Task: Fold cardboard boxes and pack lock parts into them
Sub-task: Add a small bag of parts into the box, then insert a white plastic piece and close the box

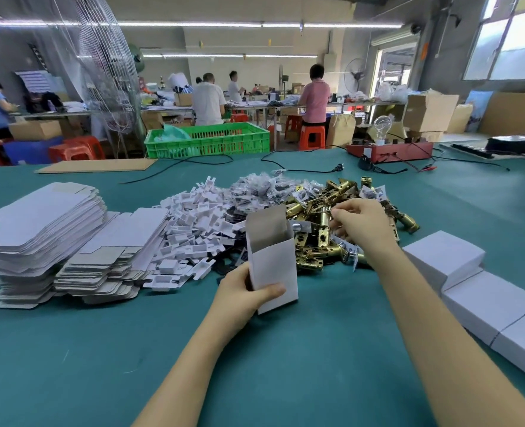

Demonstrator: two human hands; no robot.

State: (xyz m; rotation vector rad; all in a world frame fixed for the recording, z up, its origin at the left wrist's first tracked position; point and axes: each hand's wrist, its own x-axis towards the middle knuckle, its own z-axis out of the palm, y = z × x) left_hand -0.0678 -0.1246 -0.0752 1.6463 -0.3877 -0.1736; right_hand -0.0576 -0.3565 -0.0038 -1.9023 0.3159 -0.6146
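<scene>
Landmark: the open box (272, 260), upright on the green table (285, 365); all places below are taken from it.
Left hand (242, 292): grips the box low down, thumb across its near face, other fingers hidden behind it. Forearm comes up from the near edge.
Open box: white card, folded into a sleeve, top flap standing up at the back, mouth open. I can't see inside, so whether any part is in it yet I cannot tell.
Finished boxes (483, 291): right of the box and running toward me along the table edge, a row of closed white ones (these look packed, so some of the work is done).
Right hand (359, 223): just beyond and right of the box, over the brass latches (313, 238). Fingers curled and pinching at something small; what it is I cannot make out.
Progress: my judgement is mid-cycle, this box folded and a part being picked for it.
Left to do: left of the box, two tall stacks of flat blanks (42, 229); just behind it a heap of white plastic inserts (193, 223); further back small bagged screw packs (255, 186). Plenty remains.
Far: beyond the piles, a green crate (208, 140) and other workers at benches.
</scene>
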